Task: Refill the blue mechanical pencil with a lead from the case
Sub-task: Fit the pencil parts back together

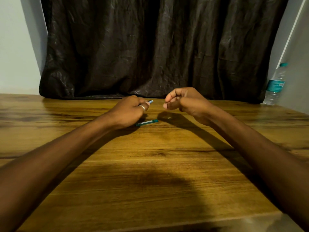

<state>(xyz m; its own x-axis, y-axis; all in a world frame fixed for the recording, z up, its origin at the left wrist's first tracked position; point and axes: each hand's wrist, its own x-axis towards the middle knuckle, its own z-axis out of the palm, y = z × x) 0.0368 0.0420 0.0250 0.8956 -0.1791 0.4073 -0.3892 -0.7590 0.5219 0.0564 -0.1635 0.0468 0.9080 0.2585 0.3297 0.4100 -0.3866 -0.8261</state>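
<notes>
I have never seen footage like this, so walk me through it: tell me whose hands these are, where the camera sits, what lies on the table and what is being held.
There is no machine here. One picture, taken by a camera worn on a person's head, looks forward and down at that person's own bare arms. The left hand, with a ring on one finger, is closed around a blue pencil; only its end pokes out. The right hand hovers nearby with its fingertips pinched together; whether it holds anything is too small to tell. On the wooden table lies a slim green lead case, partly under the left hand. A dark curtain hangs behind, and a water bottle stands far right.
</notes>
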